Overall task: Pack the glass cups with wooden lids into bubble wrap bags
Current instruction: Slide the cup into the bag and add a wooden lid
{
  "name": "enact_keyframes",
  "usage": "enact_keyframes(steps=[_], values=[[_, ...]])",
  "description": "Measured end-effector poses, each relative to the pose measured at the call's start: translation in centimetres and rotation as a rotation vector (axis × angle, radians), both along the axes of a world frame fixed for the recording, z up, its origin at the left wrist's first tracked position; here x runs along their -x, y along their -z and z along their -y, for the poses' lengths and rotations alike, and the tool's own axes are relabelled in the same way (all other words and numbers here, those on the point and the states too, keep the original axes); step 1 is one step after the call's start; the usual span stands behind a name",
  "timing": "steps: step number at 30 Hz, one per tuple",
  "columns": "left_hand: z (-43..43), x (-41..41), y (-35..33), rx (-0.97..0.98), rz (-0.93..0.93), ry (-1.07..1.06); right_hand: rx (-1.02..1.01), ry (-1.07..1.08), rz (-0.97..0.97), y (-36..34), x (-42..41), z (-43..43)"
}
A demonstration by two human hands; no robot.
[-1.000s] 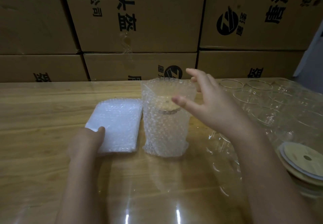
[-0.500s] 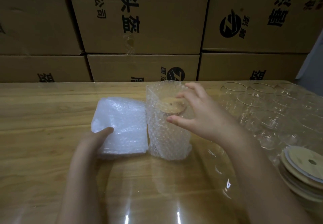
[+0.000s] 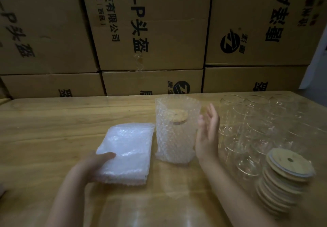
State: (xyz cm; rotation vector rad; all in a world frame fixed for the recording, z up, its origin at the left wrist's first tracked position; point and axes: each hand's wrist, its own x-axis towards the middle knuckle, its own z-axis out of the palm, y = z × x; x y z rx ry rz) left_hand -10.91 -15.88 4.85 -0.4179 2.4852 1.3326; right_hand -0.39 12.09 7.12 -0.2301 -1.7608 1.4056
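A bubble wrap bag (image 3: 175,138) stands upright in the middle of the table with a glass cup inside; the cup's wooden lid (image 3: 177,116) shows through the open top. My right hand (image 3: 207,134) is just right of the bag, palm facing it, fingers straight, holding nothing. A flat stack of bubble wrap bags (image 3: 129,150) lies to the left. My left hand (image 3: 93,164) holds the stack's near left corner, thumb on top.
Several bare glass cups (image 3: 247,124) crowd the right side of the wooden table (image 3: 53,129). A stack of wooden lids (image 3: 284,177) stands at the near right. Cardboard boxes (image 3: 150,32) form a wall behind the table.
My right hand has left the bag's top and dropped to its right side, fingers straightened. The lid now sits on the cup inside the bag. My left hand still holds the stack.
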Motion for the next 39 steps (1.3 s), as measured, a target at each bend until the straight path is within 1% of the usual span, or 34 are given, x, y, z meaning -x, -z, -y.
enact_keyframes(steps=[1, 3, 4, 5, 6, 7, 8, 9, 10, 11, 12, 14, 15, 18, 22, 26, 28, 30, 32, 34, 36, 39], values=[[0.5, -0.7, 0.2, 0.024, -0.011, -0.003, 0.078, -0.006, 0.056, 1.5, -0.1, 0.1], [1.1, -1.8, 0.5, 0.098, -0.044, 0.004, 0.172, -0.005, 0.169, 4.0, -0.2, 0.0], [1.2, -2.2, 0.3, 0.148, -0.067, 0.006, 0.207, -0.007, 0.215, 4.9, -0.3, -0.1], [1.1, -2.5, -0.2, 0.248, -0.097, 0.009, 0.240, -0.023, 0.242, 5.4, -0.4, -0.2], [0.8, -2.7, -0.9, 0.392, -0.156, 0.022, 0.264, -0.053, 0.257, 5.7, -0.5, -0.4], [0.3, -3.0, -1.8, 0.530, -0.259, 0.044, 0.270, -0.091, 0.270, 5.8, -0.5, -0.5], [-0.6, -3.2, -2.6, 0.596, -0.410, 0.087, 0.259, -0.130, 0.282, 5.8, -0.6, -0.6], [-2.1, -3.6, -3.3, 0.562, -0.560, 0.171, 0.246, -0.160, 0.288, 5.8, -0.6, -0.6], [-3.9, -4.0, -3.9, 0.446, -0.649, 0.294, 0.240, -0.179, 0.287, 5.7, -0.7, -0.7], [-6.0, -4.5, -4.3, 0.294, -0.655, 0.425, 0.239, -0.193, 0.282, 5.7, -0.7, -0.7], [-8.2, -4.8, -4.5, 0.150, -0.598, 0.536, 0.241, -0.205, 0.272, 5.6, -0.8, -0.7], [-11.9, -4.7, -4.0, -0.108, -0.474, 0.664, 0.233, -0.227, 0.257, 5.6, -1.0, -0.8], [-13.3, -4.3, -3.5, -0.212, -0.458, 0.701, 0.217, -0.239, 0.259, 5.6, -1.0, -0.8], [-16.3, -3.1, -2.1, -0.362, -0.525, 0.701, 0.185, -0.246, 0.255, 6.2, -0.5, -1.1], [-18.0, -2.4, -1.0, -0.423, -0.543, 0.578, 0.186, -0.204, 0.224, 6.7, 0.3, -1.6], [-18.5, -1.4, -1.2, -0.444, -0.499, 0.510, 0.273, -0.174, 0.159, 6.8, 0.5, -1.4], [-18.6, -0.2, -2.5, -0.567, -0.463, 0.461, 0.308, -0.149, 0.110, 6.7, 0.6, -1.5], [-18.3, 1.9, -4.6, -0.651, -0.500, 0.392, 0.321, -0.136, 0.093, 6.8, 0.7, -1.6], [-17.4, 4.5, -6.8, -0.630, -0.592, 0.355, 0.314, -0.152, 0.105, 7.0, 0.8, -1.7], [-16.2, 7.0, -7.8, -0.569, -0.679, 0.337, 0.310, -0.164, 0.111, 7.2, 0.9, -1.7], [-14.9, 9.0, -7.3, -0.503, -0.730, 0.301, 0.306, -0.177, 0.130, 7.4, 1.1, -1.7], [-13.3, 10.7, -5.0, -0.389, -0.745, 0.268, 0.305, -0.192, 0.144, 7.6, 1.3, -1.7]])
